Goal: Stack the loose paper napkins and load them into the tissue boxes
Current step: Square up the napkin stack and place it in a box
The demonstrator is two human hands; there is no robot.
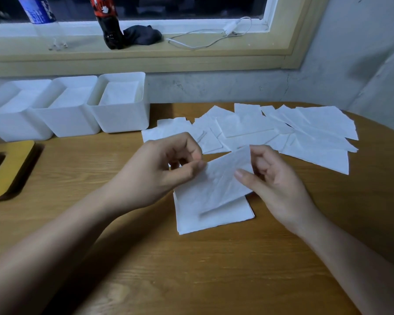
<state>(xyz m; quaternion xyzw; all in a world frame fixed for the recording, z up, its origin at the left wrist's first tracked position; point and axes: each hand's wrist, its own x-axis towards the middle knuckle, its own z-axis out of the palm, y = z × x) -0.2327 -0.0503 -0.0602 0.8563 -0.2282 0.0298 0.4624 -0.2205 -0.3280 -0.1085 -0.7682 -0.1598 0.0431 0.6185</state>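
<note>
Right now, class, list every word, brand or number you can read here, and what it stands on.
Nothing can be quoted.
Clear bottle, blue label: white print, too blurred to read.
Dark bottle, red label: white marks, too blurred to read.
Napkins, boxes: no print shows.

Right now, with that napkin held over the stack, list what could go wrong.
1. The napkin is pinched only at its edges by the left hand and right hand; pulling apart could tear the thin sheet.
2. It hangs skewed over the stack; set down so, the pile may turn crooked and fit the tissue boxes badly.
3. Reaching back could scatter the loose napkins.
</note>
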